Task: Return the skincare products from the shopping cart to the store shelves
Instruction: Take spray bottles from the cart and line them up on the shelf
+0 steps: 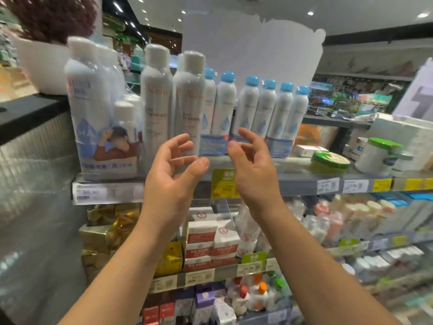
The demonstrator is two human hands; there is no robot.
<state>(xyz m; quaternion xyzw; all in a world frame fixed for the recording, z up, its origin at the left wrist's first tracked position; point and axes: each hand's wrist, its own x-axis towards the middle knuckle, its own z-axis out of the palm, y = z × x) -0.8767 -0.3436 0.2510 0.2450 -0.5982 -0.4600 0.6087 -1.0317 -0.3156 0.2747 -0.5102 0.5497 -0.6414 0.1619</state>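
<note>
Two tall white shrink-wrapped spray cans (pixel 173 99), orange "Avène" & "EAU THERMALE" print, stand on top shelf (pixel 302 177) beside blue-capped white spray bottles (pixel 255 106). Left hand (pixel 172 174) & right hand (pixel 253 165) hover just in front, fingers loosely spread, holding nothing. Price tag (pixel 91 192) reads "59.90".

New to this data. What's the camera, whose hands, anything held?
There is only one picture, from a wide-angle camera worn on a person's head, looking forward and down. No robot: the two bare arms are the wearer's. The left hand and right hand are both raised in front of a store shelf, fingers loosely curled, holding nothing. On that shelf stand tall white spray cans, a row of blue-capped cans and a green-lidded jar. Price tags line its edge. Lower shelves hold small boxes. No cart is visible.
</note>
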